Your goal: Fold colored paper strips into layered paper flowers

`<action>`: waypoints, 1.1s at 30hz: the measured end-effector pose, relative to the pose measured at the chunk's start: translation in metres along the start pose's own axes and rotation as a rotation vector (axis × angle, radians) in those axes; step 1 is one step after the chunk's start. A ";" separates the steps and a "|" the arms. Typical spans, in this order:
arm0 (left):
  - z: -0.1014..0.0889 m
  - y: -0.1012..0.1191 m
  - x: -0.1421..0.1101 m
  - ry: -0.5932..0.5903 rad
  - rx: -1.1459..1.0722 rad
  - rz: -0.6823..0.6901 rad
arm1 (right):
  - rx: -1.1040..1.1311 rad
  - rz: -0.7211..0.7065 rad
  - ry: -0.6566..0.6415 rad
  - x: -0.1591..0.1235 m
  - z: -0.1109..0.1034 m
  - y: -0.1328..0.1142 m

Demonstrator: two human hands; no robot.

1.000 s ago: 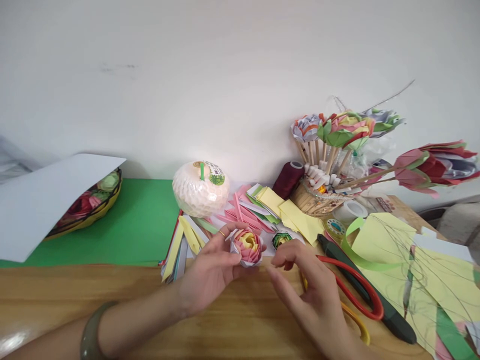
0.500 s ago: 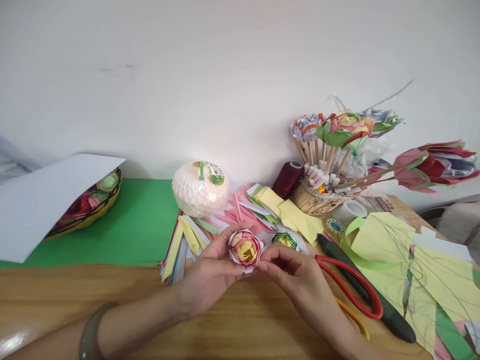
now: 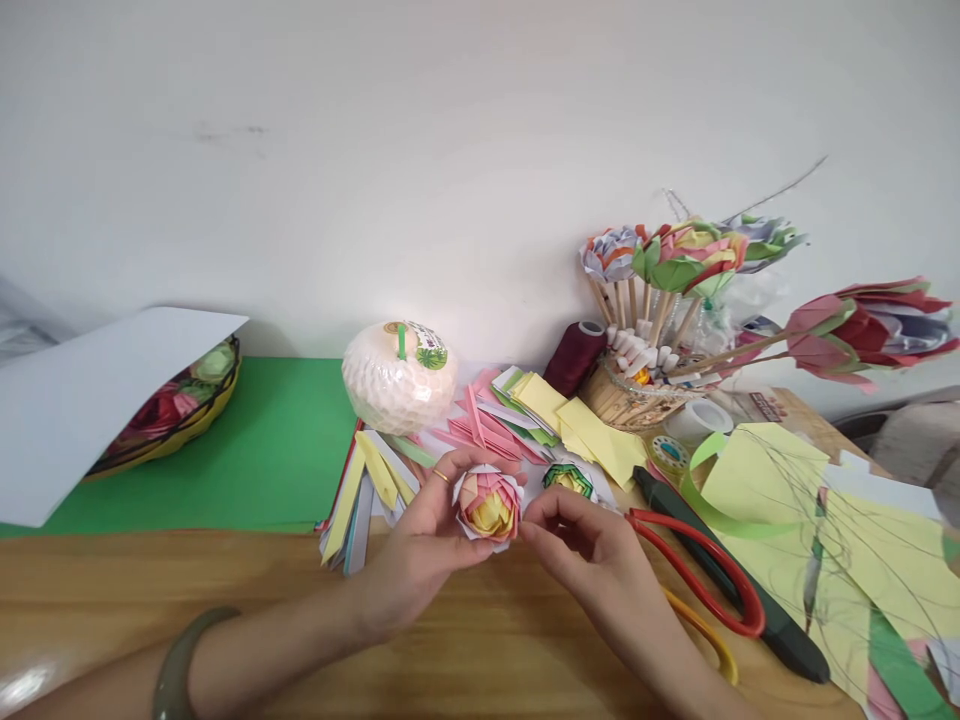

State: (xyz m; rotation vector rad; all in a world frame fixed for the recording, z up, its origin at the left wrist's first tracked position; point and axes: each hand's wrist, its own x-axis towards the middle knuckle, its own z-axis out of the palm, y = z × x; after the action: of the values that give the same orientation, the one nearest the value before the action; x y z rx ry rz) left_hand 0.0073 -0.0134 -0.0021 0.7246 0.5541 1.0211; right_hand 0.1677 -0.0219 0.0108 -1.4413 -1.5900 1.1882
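A folded paper flower (image 3: pixel 487 507), with a yellow centre, pink petals and white outer petals, is gripped between the thumb and fingers of my left hand (image 3: pixel 424 545). My right hand (image 3: pixel 592 550) has its thumb and forefinger pinched together at the flower's right edge; exactly what lies between these fingertips is hard to see. Just behind the right fingers, a second paper flower (image 3: pixel 568 478) in green, yellow and white rests on the table. Folded pink paper pieces (image 3: pixel 484 435) and yellow slips (image 3: pixel 600 440) are spread beyond the hands.
Scissors with red handles (image 3: pixel 739 590) lie at right beside yellow sheets (image 3: pixel 772 480) strewn with thin wires. Behind stand a basket of paper flowers (image 3: pixel 637 395) and a dark red thread spool (image 3: pixel 575 358). A foam-wrapped fruit (image 3: pixel 401 380) sits by the green sheet (image 3: pixel 277 440).
The flower has tilted slightly in my left hand, showing more of its pink side petals. My right fingertips have shifted a little away from its edge.
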 end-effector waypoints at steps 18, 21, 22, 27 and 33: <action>-0.005 -0.001 0.001 0.018 -0.226 -0.154 | 0.199 -0.070 -0.034 0.002 0.001 0.001; -0.004 0.001 0.002 0.012 -0.242 -0.159 | 0.229 -0.049 -0.045 0.001 0.000 -0.001; -0.004 0.002 0.003 0.000 -0.247 -0.150 | 0.234 -0.040 -0.055 0.000 -0.001 -0.002; -0.005 0.004 0.003 -0.039 -0.256 -0.127 | 0.214 -0.051 -0.084 0.001 -0.002 -0.001; -0.003 0.004 0.003 -0.013 -0.281 -0.143 | 0.145 -0.087 -0.060 0.001 0.002 0.004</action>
State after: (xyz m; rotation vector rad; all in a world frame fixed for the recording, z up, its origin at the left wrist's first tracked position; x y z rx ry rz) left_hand 0.0039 -0.0085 -0.0017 0.4367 0.4336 0.9364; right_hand 0.1675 -0.0209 0.0064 -1.2430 -1.5561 1.2781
